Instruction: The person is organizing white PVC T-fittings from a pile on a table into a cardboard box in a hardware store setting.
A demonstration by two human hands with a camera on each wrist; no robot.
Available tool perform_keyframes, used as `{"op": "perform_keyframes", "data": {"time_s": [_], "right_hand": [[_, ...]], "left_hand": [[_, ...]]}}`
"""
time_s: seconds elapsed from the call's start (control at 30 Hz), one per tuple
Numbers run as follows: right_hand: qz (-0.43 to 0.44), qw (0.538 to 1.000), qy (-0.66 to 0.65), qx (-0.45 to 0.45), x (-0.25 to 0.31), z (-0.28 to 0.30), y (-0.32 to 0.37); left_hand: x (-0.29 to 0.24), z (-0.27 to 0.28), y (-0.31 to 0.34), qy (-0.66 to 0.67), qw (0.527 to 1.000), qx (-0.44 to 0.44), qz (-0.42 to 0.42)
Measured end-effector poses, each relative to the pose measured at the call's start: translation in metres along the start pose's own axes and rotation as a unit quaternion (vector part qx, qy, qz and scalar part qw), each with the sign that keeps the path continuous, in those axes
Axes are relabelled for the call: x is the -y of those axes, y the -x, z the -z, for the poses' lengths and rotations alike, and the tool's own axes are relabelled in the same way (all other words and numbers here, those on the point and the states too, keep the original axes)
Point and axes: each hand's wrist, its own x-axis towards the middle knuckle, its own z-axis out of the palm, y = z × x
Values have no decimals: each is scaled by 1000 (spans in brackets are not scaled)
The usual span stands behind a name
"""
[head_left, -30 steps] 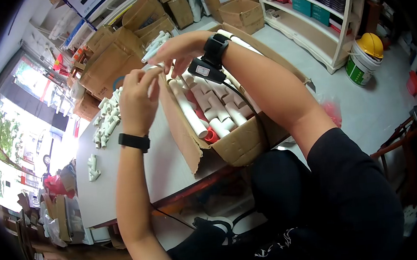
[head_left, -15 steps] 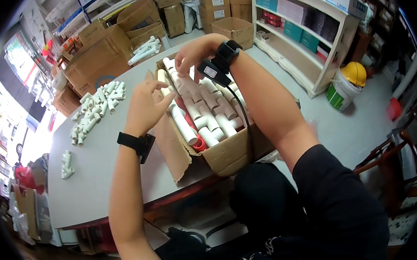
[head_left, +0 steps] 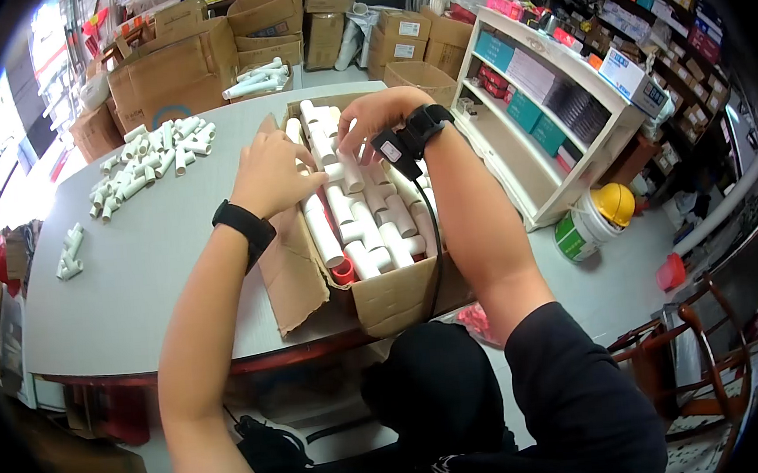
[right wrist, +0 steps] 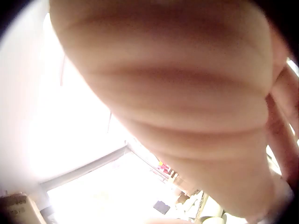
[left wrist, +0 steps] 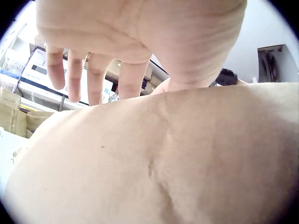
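An open cardboard box [head_left: 398, 298] on the table holds rows of white pipe fittings [head_left: 363, 229], most of them T-shaped. Thumb and fingers of my right hand [head_left: 386, 117] reach down into the box and pinch the upper end of a white pipe fitting [head_left: 353, 175]. My left hand [head_left: 273, 169] lies over the box's left side, thumb toward the fittings. In the left wrist view its fingers [left wrist: 96, 77] are long and loosely straight, holding nothing. A red fitting [head_left: 343, 271] shows at the box's near left corner. In the right wrist view, the palm hides most of the work.
Loose white fittings [head_left: 150, 160] lie in a pile on the left of the table [head_left: 155, 296], with a small group [head_left: 70, 251] nearer its edge. Cardboard cartons [head_left: 176, 79] stand behind. A white shelf [head_left: 529, 120] and a bucket [head_left: 585, 226] with a yellow helmet stand right.
The hands were close together above the box's far left end a second ago. They have since parted, the right lowering among the fittings. The head view has swung rightward.
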Motion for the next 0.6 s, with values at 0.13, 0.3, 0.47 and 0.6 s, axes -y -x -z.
{"op": "perform_keyframes", "data": {"time_s": [0.13,0.3,0.47,0.6], "right_hand": [[-7,1000,12,5,2,0,-4],[5,997,43,-60,2,-5,-10],[3,996,48,-74,-1,-5,-16],[-7,994,63,-92,3,-8,-16]], "left_hand": [[0,-4,0,-5,1000,0,-1],[0,-7,0,-24,1000,-10,5],[-2,-6,-2,-31,999,16,26],[-1,-7,-2,-30,999,8,34]]}}
